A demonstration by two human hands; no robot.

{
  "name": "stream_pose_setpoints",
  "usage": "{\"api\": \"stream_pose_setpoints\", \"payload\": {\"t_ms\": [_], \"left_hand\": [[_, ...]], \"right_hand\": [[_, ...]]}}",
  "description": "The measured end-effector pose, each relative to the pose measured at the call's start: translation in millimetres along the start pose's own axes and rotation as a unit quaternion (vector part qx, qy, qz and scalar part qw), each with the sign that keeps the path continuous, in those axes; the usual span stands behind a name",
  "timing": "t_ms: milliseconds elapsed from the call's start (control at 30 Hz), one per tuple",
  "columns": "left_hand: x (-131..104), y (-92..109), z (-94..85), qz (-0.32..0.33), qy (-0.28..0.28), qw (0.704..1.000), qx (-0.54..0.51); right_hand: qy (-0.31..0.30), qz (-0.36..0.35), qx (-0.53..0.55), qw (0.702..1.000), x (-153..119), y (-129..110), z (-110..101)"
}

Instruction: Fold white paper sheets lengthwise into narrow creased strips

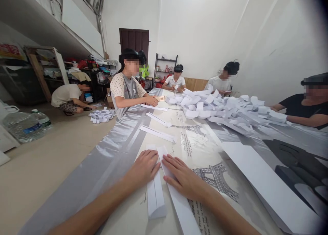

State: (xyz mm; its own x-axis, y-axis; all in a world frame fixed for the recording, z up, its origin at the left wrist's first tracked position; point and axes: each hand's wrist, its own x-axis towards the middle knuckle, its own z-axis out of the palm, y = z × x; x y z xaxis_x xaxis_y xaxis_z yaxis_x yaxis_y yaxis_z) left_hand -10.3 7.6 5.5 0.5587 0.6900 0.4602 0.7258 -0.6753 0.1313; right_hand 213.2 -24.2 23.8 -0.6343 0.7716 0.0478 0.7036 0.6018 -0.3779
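Observation:
My left hand (145, 166) rests flat, fingers together and outstretched, on a folded white paper strip (155, 201) with a lengthwise crease and a raised near end. Beside it my right hand (182, 175) lies open, palm down, on a second white paper strip (182, 212). This one slants toward the bottom edge and looks flat; part of it is under my hand. Farther up the table are a folded paper strip (156, 134) and another paper strip (156, 119), both apart from my hands.
A large heap of folded white papers (217, 107) covers the far right. A long white sheet (269, 183) lies at my right on the printed tablecloth (123, 160). Several people sit around the table; one person (70, 98) crouches near papers (101, 115) on the floor.

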Motion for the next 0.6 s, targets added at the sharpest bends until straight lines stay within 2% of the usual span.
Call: {"api": "stream_pose_setpoints", "payload": {"t_ms": [333, 600], "left_hand": [[3.1, 3.8, -6.6, -0.015, -0.059, 0.998, 0.022], [5.2, 0.8, 0.2, 0.024, -0.058, 0.998, 0.016]], "right_hand": [[0.024, -0.026, -0.039, 0.999, 0.7, 5.6, 6.1], [0.051, -0.041, -0.066, 0.996, 0.1, 7.0, 14.3]]}}
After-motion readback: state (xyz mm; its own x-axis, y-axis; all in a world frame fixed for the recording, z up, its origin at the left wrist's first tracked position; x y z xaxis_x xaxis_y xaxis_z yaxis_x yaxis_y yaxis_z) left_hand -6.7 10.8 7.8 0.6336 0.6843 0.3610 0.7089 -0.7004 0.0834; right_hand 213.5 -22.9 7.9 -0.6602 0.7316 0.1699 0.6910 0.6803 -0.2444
